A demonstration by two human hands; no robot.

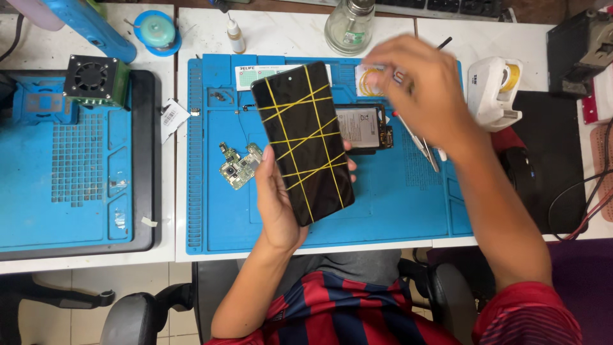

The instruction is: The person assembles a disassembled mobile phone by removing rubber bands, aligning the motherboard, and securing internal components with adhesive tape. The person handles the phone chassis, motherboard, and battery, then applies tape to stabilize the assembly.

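Observation:
My left hand (pixel 278 198) holds a black phone (pixel 305 140) upright above the blue work mat (pixel 396 204). Several thin yellow bands cross the phone's dark face. My right hand (pixel 418 86), blurred, hovers over the mat's far right part, above a roll of yellow tape (pixel 369 82); I cannot tell whether it holds anything. Behind the phone lies an opened phone body (pixel 365 126) with its battery showing. A small green circuit board (pixel 238 166) lies on the mat just left of my left hand.
Tweezers (pixel 423 145) lie right of the opened phone. A glass bottle (pixel 349 25) and a small dropper bottle (pixel 235 35) stand at the back. A white tape dispenser (pixel 493 92) sits right. A second blue mat (pixel 70 160) with a small fan unit (pixel 96 80) lies left.

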